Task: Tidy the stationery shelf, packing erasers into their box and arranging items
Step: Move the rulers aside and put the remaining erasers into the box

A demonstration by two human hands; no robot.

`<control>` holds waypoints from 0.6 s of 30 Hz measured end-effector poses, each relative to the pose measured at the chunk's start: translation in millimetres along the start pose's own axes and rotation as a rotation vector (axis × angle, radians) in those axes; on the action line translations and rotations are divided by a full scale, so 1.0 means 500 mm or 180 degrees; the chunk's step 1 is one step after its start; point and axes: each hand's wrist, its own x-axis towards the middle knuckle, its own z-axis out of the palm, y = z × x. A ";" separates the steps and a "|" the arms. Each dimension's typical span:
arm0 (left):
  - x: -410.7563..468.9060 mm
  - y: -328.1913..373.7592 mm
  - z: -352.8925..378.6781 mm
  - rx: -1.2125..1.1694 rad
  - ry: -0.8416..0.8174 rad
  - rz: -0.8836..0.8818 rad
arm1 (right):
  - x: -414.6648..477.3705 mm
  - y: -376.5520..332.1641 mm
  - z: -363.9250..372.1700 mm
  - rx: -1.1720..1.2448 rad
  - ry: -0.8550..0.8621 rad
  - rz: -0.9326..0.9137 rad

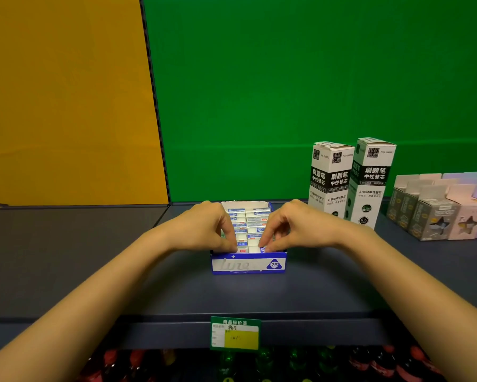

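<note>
Open-topped eraser box (248,264) mid-shelf (259,296), long axis running away from me, 2B face toward me. The erasers (255,219) are packed in two rows, front to back. My hands flank the box, fingers curled into its near end. My right hand (295,227) pinches the front eraser (262,249). My left hand (204,227) has fingertips at the front-left corner; I can't tell if it grips.

Left hand (204,227) and right hand (298,227) are masking the side walls of the blue-and-white cardboard eraser box (248,264); their grip is not resolving. Pastel cardboard cartons (468,210) are running off the right edge. Handwriting on the green-and-yellow paper price tag (235,333) is reading illegible.
</note>
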 end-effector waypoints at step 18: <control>-0.010 -0.007 -0.002 -0.0221 -0.0110 0.0095 | -0.015 -0.012 0.012 -0.0115 0.0364 0.0187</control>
